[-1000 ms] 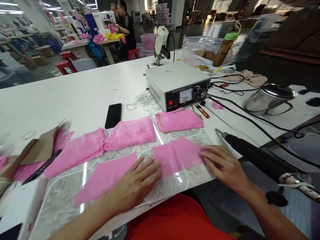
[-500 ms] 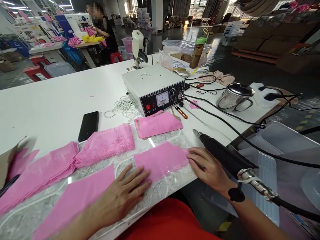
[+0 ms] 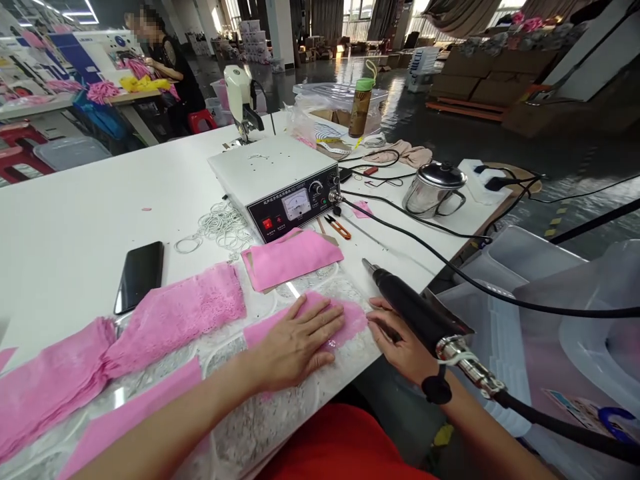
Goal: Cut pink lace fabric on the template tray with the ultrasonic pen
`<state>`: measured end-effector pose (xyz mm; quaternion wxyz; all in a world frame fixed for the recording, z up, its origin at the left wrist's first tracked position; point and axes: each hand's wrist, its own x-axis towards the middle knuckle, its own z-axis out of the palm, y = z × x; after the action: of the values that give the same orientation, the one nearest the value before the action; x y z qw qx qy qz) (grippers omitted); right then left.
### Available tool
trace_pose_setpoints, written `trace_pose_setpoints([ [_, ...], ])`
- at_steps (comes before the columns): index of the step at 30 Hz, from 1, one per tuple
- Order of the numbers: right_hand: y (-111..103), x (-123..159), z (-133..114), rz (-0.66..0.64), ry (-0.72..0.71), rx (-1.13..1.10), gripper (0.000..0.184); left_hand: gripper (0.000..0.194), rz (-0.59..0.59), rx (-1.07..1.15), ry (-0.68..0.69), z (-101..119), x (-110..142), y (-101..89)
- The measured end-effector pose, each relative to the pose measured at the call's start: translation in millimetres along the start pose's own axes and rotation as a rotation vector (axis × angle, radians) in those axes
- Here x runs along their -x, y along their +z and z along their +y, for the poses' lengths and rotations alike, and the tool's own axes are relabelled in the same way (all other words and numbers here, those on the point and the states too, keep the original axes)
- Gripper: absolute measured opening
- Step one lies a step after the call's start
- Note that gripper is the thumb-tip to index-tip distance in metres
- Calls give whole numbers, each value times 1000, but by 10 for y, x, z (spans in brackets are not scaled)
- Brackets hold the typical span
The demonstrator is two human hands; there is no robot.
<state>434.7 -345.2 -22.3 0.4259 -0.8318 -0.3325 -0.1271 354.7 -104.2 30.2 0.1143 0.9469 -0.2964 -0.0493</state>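
Note:
My left hand [image 3: 303, 337] lies flat with spread fingers on a pink fabric piece [image 3: 355, 320], covering its middle. At the right end of that piece, my right hand [image 3: 403, 343] has its fingers curled in, thumb and fingertips pinching the edge. Just above my right hand rests a black handheld tool [image 3: 413, 303] with a metal tip and a cable. Another flat pink fabric piece [image 3: 145, 407] lies partly under my left forearm. Beyond it are a stack of pink lace pieces [image 3: 185, 317] and a folded pink piece with a card pattern [image 3: 297, 257].
A control box [image 3: 295, 200] with a dial stands behind the fabric. Around it are a black phone [image 3: 140, 277], elastic loops [image 3: 225, 223], orange thread snips [image 3: 339, 228], a lidded glass mug [image 3: 434, 190] and a bottle [image 3: 361, 110]. Plastic bins [image 3: 530, 267] stand at the right. A person [image 3: 165, 67] sits farther back.
My left hand has slid right, from the fabric's left edge onto its middle. My right hand stays at the right end. The camera view has shifted, so the table items appear farther left.

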Motion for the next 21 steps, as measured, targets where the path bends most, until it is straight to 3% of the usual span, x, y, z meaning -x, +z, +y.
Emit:
trace_pose_setpoints([
  [6, -57, 13, 19, -43, -198, 84, 26, 54, 0, -14, 81, -39, 28, 39],
  [21, 16, 37, 33, 28, -166, 97, 23, 51, -29, -47, 181, -52, -40, -51],
])
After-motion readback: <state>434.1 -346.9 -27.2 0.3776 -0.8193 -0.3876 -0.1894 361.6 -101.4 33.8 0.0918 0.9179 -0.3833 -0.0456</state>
